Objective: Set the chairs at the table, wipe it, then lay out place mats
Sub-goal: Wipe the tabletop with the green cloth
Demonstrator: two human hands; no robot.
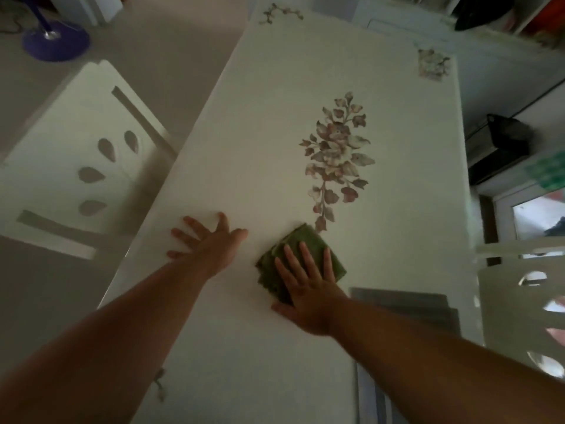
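Hands are both lying flat, fingers spread: right hand [308, 296] pressing green cloth [298, 258], left hand [208, 241] on tabletop [260, 133].

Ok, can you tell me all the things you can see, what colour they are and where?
table: one, white with flower prints, centre
cloth: one, green, folded, on the table under the right hand
place mats: a grey stack, count unclear, near right of the table
chair: one, white with leaf cut-outs, left of the table
chair: one, white, right edge, partly seen
lamp base: one, purple, floor, far left
left hand: flat on the bare table
right hand: flat on the cloth
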